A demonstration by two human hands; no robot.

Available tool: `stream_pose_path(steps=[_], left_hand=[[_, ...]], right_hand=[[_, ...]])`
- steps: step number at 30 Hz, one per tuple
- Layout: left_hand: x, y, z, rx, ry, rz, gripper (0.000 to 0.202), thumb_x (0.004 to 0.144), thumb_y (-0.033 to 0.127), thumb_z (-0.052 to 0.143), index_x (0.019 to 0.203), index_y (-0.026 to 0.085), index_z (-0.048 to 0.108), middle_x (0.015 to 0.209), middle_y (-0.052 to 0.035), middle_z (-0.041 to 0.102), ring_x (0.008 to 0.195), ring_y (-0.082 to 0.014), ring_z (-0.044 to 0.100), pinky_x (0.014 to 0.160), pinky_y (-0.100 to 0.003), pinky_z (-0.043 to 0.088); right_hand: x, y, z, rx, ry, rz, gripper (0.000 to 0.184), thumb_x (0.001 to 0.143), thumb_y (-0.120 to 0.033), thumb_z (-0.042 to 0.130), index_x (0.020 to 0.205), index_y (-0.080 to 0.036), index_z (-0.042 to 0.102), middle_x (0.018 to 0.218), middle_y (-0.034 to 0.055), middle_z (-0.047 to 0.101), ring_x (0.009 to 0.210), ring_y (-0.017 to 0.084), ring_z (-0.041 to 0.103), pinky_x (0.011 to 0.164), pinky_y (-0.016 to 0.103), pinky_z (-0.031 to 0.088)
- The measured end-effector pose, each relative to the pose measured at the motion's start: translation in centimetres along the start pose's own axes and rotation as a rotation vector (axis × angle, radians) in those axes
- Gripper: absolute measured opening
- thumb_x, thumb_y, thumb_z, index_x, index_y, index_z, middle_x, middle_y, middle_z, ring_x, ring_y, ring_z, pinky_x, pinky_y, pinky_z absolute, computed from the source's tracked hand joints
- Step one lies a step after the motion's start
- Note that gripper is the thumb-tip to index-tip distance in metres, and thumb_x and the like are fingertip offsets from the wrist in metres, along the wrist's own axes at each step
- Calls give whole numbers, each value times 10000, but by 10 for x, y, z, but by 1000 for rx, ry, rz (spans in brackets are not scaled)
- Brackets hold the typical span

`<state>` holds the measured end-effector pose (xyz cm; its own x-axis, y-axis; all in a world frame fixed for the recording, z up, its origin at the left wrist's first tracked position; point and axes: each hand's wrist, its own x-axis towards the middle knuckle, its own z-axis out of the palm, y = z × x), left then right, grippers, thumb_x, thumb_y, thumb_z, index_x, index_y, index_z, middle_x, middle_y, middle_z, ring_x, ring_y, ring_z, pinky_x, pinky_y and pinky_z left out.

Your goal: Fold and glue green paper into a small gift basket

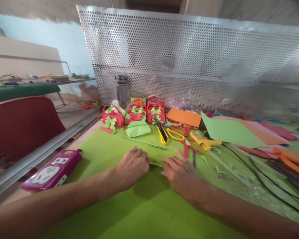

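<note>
Centrally, item one: thin green strip point(156, 163), lying flat on the green sheet point(139, 209) that covers the table, midway along its near edge and bridging the gap between the two hands.

- Left hand point(132, 166): fingers curled under, knuckles up, covering the strip's left end. Whether it pinches the strip or only presses on it cannot be told.
- Right hand point(179, 172): flat, palm down, fingers stretched out and close together, tips at the strip's right end; nothing clamped.
- Small dark tool point(194, 160): just beside the right hand's fingers. Judged risk: a sideways sweep of that hand could catch it.
- Red scraps point(185, 150) and a long green strip point(144, 142): just beyond the hands. Light paper, so likely to shift or crease under a sleeve or wrist.
- Utility knife point(162, 134) and scissors point(175, 134): further in, toward the table's middle. A reach over them could meet a blade.
- Glue gun point(205, 142): right of the scissors, its black cable point(259, 176) trailing toward the right edge. A snagged cable could drag the gun across the paper.
- Paper baskets point(134, 113): clustered at the far edge, easily crushed.
- Pink power strip point(52, 171): at the left edge, close enough to be nudged off.
</note>
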<state>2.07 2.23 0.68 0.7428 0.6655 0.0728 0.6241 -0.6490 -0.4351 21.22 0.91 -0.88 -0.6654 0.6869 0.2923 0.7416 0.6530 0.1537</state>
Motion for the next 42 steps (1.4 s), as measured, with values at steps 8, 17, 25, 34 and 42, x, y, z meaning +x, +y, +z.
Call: stream_pose_path(steps=[8,17,25,34,42], left_hand=[[5,8,0,-140,105,-64,153,729,-9,522,752,134,569,655,-56,627,612,-215,586,608,-337,451],[4,13,-11,-253,99,-78,183,708,-14,469,701,165,506,647,-52,623,559,-220,586,544,-340,447],[-1,-17,-4,-307,43,-254,273,672,-76,395,616,166,509,498,4,544,464,-129,488,567,-268,405],[-4,-27,-2,-288,-38,-398,329,769,-77,313,629,134,523,485,7,518,420,-94,429,645,-319,447],[-1,12,-13,-211,181,-140,203,714,-23,476,660,164,532,577,-27,602,527,-196,558,591,-348,446]], right_hand=[[7,-1,3,-111,162,-39,229,730,32,467,772,-160,584,620,-3,600,598,155,564,912,421,368],[10,-14,-8,-235,232,-116,237,779,-30,371,782,-150,575,661,35,569,612,197,512,956,562,270],[18,13,-12,-154,190,7,282,716,36,357,734,-180,537,649,11,559,679,180,511,982,560,221],[23,42,-27,-127,238,173,283,814,-1,343,720,-183,538,622,6,569,649,167,530,937,495,277],[14,-8,-17,-182,245,-98,171,802,-51,438,835,-146,577,682,36,600,690,207,540,961,543,281]])
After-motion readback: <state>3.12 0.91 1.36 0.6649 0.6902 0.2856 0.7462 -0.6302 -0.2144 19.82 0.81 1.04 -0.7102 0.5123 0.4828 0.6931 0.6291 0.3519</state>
